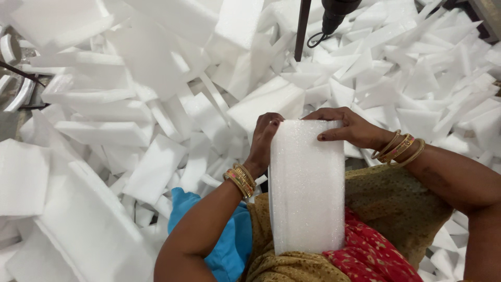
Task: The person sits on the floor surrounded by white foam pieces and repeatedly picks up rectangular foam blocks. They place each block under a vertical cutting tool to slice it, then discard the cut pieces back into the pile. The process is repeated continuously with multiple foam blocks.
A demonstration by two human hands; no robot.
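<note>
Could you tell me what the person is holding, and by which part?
A white foam sheet, gripped at its far end: left hand on the left corner, right hand on the right.

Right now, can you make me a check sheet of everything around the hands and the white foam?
Surface: lap, in mustard and red cloth.
Job's things: foam stack, upright on the lap.
Clutter: foam offcuts heaped all around.
Grippers: left hand grips the stack's left top edge; right hand its top right. Bangles on both wrists.
Cables: black cable loop under a dark tool.
Surroundings: dark pole; blue cloth.
</note>
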